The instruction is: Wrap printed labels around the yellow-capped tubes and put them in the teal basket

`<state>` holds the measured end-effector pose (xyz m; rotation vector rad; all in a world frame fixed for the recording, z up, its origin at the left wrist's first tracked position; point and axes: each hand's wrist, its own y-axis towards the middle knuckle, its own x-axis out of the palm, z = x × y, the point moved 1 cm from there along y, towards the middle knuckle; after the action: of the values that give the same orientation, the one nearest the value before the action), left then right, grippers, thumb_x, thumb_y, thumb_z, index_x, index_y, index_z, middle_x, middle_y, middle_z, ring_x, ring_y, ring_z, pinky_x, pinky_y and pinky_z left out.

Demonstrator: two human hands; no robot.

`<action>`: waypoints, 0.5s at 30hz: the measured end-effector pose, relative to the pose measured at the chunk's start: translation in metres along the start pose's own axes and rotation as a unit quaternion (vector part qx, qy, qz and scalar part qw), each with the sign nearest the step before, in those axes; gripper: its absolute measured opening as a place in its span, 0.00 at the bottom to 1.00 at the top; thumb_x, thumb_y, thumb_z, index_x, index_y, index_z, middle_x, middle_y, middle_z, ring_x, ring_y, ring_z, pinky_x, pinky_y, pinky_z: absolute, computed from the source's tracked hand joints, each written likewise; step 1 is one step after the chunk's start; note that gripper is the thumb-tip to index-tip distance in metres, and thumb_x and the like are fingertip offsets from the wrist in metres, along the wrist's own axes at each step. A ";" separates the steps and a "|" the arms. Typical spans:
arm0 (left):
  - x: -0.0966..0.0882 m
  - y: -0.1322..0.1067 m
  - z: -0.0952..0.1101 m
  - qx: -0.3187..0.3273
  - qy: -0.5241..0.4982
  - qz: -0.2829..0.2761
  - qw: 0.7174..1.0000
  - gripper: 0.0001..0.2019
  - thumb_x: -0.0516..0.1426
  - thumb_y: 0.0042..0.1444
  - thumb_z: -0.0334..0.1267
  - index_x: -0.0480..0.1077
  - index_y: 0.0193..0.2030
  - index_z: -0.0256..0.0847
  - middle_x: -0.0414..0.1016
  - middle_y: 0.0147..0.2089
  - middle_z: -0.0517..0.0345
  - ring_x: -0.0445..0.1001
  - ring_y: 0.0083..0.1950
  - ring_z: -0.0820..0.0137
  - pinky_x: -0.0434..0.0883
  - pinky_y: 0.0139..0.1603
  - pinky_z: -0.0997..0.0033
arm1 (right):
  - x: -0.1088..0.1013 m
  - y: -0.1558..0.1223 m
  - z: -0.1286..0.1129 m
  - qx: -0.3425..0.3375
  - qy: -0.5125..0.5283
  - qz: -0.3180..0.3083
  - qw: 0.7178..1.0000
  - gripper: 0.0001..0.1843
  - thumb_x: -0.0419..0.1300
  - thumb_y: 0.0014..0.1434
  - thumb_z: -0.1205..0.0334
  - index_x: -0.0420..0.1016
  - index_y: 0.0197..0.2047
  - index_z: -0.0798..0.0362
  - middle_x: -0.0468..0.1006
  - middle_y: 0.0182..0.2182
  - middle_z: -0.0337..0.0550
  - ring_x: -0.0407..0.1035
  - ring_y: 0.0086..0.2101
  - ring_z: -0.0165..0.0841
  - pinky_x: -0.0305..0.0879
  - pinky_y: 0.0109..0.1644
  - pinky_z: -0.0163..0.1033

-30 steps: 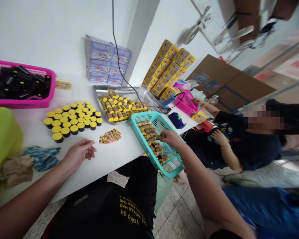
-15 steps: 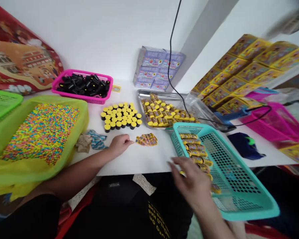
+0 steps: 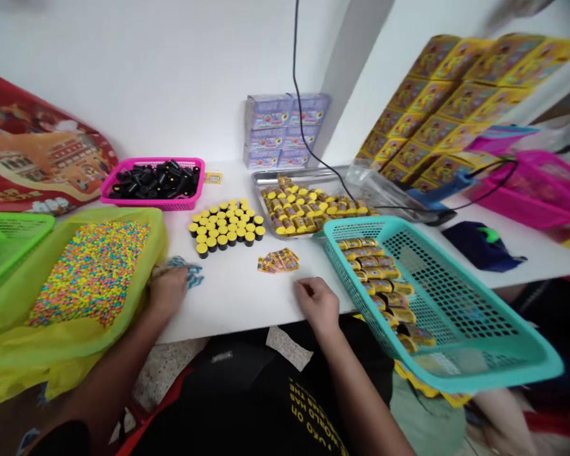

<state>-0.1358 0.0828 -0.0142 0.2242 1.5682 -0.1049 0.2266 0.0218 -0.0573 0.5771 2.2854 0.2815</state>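
Observation:
At the front left of the table, my left hand (image 3: 168, 292) is closed over a crumpled beige cloth (image 3: 158, 271); its fingertips are partly hidden. A blue-and-white striped cloth (image 3: 196, 276) lies beside those fingers. My right hand (image 3: 319, 305) rests near the table's front edge with its fingers curled in, and whatever may be inside is hidden. Just beyond it lies a fanned pile of small printed labels (image 3: 278, 260). To its right, a turquoise basket (image 3: 484, 375) holds rows of small labelled tubs (image 3: 377, 272).
Yellow-lidded black tubs (image 3: 222, 230) stand grouped behind the cloths. A metal tray (image 3: 261, 180) holds labelled tubs. Black tubs fill a pink basket (image 3: 154, 204). Colourful pellets lie in a yellow-lined bin (image 3: 159, 231). A black cable (image 3: 298, 88) hangs over the tray; yellow boxes (image 3: 437, 107) are stacked right.
My left hand has moved left from beside the labels onto the cloth. My right hand has gone from the turquoise basket's near side to the table below the labels. The view has shifted slightly.

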 end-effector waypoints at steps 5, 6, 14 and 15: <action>-0.022 0.001 0.047 0.006 0.057 0.059 0.997 0.19 0.46 0.66 0.45 0.72 0.43 0.33 0.74 0.43 0.39 0.74 0.41 0.54 0.66 0.38 0.60 | 0.006 -0.002 -0.002 -0.003 0.002 0.031 1.000 0.13 0.54 0.60 0.54 0.76 0.33 0.52 0.76 0.30 0.43 0.71 0.31 0.34 0.66 0.36 0.38; -0.028 0.006 0.066 0.038 0.044 0.080 0.995 0.19 0.47 0.65 0.47 0.72 0.43 0.35 0.73 0.43 0.40 0.73 0.44 0.54 0.67 0.40 0.61 | 0.007 -0.002 -0.002 -0.005 -0.001 0.036 0.999 0.13 0.54 0.60 0.55 0.76 0.33 0.52 0.76 0.30 0.43 0.71 0.30 0.34 0.65 0.36 0.38; -0.024 0.097 0.209 0.182 -0.122 0.042 0.975 0.12 0.57 0.59 0.45 0.73 0.41 0.37 0.75 0.45 0.45 0.74 0.48 0.60 0.68 0.43 0.67 | 0.008 0.002 -0.005 -0.017 -0.023 0.055 0.998 0.07 0.56 0.57 0.67 0.74 0.31 0.51 0.74 0.29 0.42 0.69 0.31 0.33 0.64 0.37 0.36; -0.019 0.106 0.216 0.161 -0.141 0.027 0.976 0.13 0.58 0.57 0.46 0.73 0.39 0.37 0.76 0.42 0.46 0.75 0.45 0.59 0.68 0.40 0.67 | 0.008 0.003 -0.005 -0.018 -0.025 0.057 0.998 0.06 0.56 0.57 0.68 0.74 0.30 0.51 0.74 0.28 0.41 0.69 0.31 0.33 0.64 0.37 0.35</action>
<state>0.0973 0.1402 0.0097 0.4862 1.2563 -0.3357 0.2188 0.0283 -0.0579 0.6897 2.1995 0.3579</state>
